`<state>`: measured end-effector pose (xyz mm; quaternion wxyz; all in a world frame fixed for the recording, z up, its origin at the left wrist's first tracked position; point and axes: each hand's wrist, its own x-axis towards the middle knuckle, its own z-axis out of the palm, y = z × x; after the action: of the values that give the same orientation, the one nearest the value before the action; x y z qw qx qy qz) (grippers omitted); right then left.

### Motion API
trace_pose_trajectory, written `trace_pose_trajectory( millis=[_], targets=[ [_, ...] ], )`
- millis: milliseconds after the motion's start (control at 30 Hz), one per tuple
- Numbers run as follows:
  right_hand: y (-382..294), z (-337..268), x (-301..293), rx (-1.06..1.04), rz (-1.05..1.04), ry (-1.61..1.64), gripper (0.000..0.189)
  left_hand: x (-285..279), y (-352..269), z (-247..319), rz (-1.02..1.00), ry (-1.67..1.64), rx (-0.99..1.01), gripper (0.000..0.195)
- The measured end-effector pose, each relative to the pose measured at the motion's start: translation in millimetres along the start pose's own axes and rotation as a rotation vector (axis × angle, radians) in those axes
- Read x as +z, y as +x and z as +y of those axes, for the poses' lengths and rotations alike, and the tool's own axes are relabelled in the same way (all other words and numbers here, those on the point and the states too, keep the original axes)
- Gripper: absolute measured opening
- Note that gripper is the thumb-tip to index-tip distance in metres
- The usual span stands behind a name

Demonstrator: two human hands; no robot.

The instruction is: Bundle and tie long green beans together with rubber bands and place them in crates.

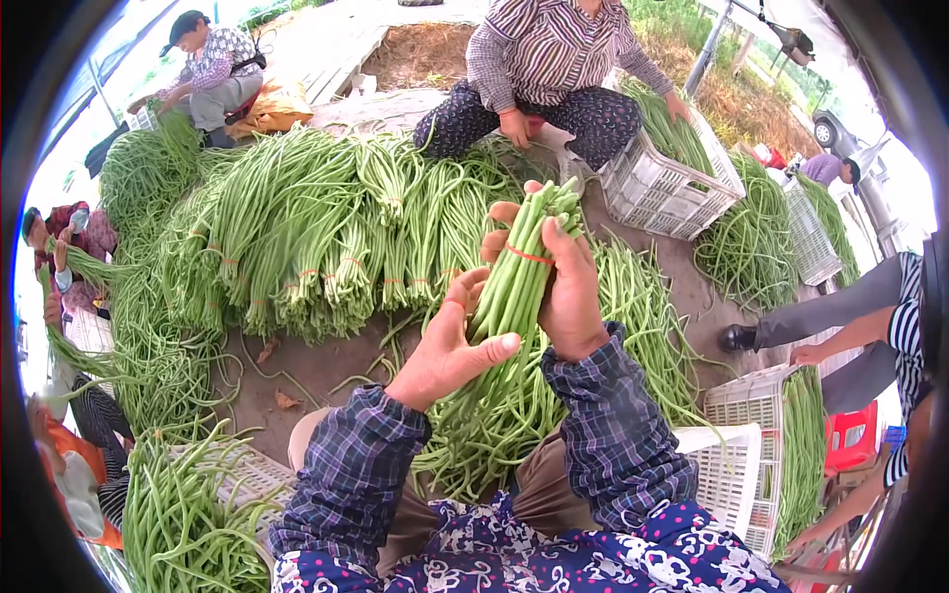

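Observation:
My right hand grips a bundle of green yardlong beans, its thumb in front and fingers wrapped behind. A red rubber band circles the bundle below its cut ends. Lower down, my left hand is around the bundle's left side, its thumb lying across the front. Another red band sits on a left finger. The tails of the bundle hang toward a pile of loose beans between my knees.
Banded bean bundles lie in a long heap ahead. Loose beans spread at left. White plastic crates with beans stand ahead right, beside another white crate at right. Beans top a crate at lower left. Several people sit or stand around.

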<state>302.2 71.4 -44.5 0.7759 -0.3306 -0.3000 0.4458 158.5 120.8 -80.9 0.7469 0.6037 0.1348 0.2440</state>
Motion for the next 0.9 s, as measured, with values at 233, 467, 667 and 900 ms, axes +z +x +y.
trace_pose_trajectory(
  millis=[233,467,667,900],
  targets=[
    [3,17,-1,-0.029,-0.047,0.084,0.040,15,-1,-2,0.080,0.006,-0.086,0.059],
    [6,22,6,-0.319,0.060,-0.858,0.091,17,5,-4,0.218,0.198,-0.037,0.044],
    [4,7,3,-0.182,0.026,-0.201,0.087,19,-1,-8,0.227,0.302,-0.040,0.040],
    [7,4,1,-0.212,-0.012,-0.270,0.085,11,-8,-14,0.163,0.237,-0.189,0.036]
  ],
)
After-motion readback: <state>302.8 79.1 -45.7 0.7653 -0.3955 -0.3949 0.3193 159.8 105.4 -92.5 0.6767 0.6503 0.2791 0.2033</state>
